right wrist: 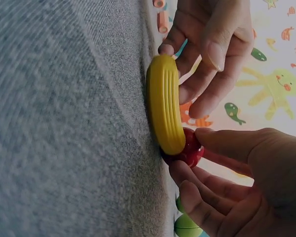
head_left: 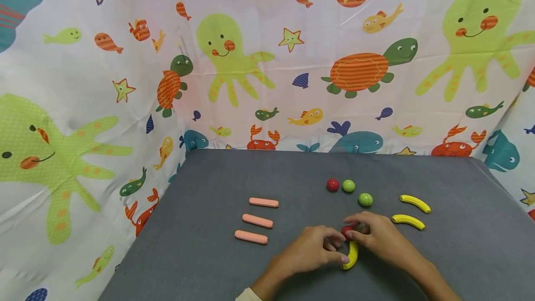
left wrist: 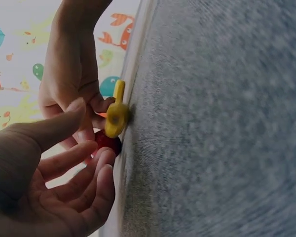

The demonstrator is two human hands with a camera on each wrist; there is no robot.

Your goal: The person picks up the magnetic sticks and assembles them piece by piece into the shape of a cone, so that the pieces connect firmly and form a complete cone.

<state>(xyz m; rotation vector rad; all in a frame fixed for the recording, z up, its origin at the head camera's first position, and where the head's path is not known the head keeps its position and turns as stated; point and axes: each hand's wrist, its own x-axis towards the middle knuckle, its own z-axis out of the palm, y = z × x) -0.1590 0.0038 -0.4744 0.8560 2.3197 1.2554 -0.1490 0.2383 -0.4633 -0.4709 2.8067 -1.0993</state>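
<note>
A toy banana (head_left: 352,257) lies on the grey cloth between the two hands, its far end against a small red ball (head_left: 347,232). My right hand (head_left: 382,236) pinches that red ball (right wrist: 192,154) between thumb and fingers. Left of the banana, my left hand (head_left: 313,247) has loosely bent fingers, and it holds nothing. One of its fingertips is at the near end of the banana (right wrist: 165,103) in the right wrist view; whether they touch I cannot tell. The left wrist view shows the banana (left wrist: 116,118) end-on, with the red ball (left wrist: 108,144) partly hidden by fingers.
Two more toy bananas (head_left: 415,203) lie right of the right hand. Beyond the hands are another red ball (head_left: 332,185) and two green balls (head_left: 365,199). Three pink sausage-like sticks (head_left: 257,220) lie to the left. A sea-animal printed curtain (head_left: 259,59) borders the table (head_left: 200,189).
</note>
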